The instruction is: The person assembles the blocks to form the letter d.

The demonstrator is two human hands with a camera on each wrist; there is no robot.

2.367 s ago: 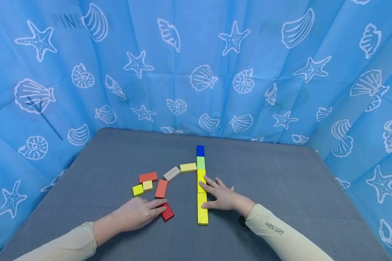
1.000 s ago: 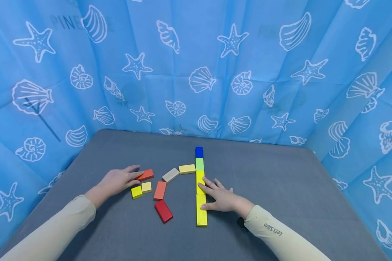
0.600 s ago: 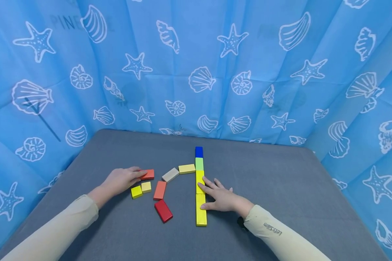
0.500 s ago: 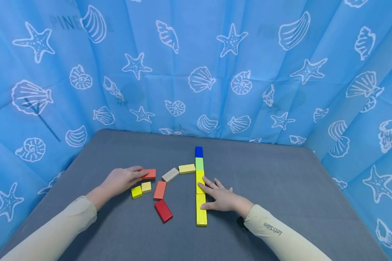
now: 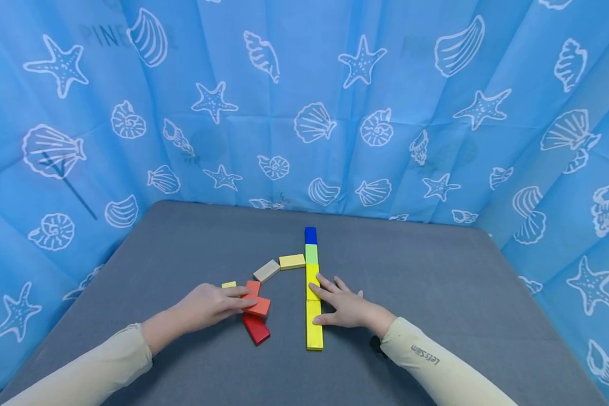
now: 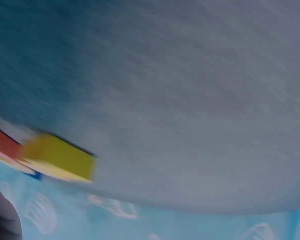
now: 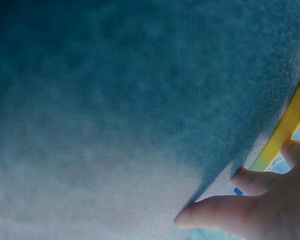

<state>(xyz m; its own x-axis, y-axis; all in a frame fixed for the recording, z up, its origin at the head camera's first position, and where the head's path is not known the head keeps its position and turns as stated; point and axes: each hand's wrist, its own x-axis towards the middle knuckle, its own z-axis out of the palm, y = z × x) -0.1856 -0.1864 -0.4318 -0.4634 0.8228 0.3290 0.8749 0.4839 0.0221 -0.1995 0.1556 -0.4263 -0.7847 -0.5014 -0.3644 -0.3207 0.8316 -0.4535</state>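
Note:
My left hand (image 5: pixel 208 306) pinches an orange block (image 5: pixel 258 307) by its left end. That block overlaps another orange block (image 5: pixel 252 288) and the upper part of a red block (image 5: pixel 256 330). A pale yellow block (image 5: pixel 229 285) peeks out behind the left hand. In the left wrist view, which is blurred, a yellow block (image 6: pixel 67 156) lies on the cloth. My right hand (image 5: pixel 346 304) has its fingers spread, fingertips touching two long yellow blocks (image 5: pixel 314 332) set end to end. Beyond them in the same line lie a light green block (image 5: pixel 311 254) and a blue block (image 5: pixel 311 235).
A beige block (image 5: pixel 267 270) and a pale yellow block (image 5: pixel 291 261) form a curve leading to the straight line. Grey cloth (image 5: pixel 411 270) covers the table. A blue curtain (image 5: pixel 304 84) printed with shells and starfish hangs behind and at both sides.
My left hand left the red block, took the orange block from the far left and carried it right and nearer, over the curve's lower end. My right hand stayed on the yellow blocks.

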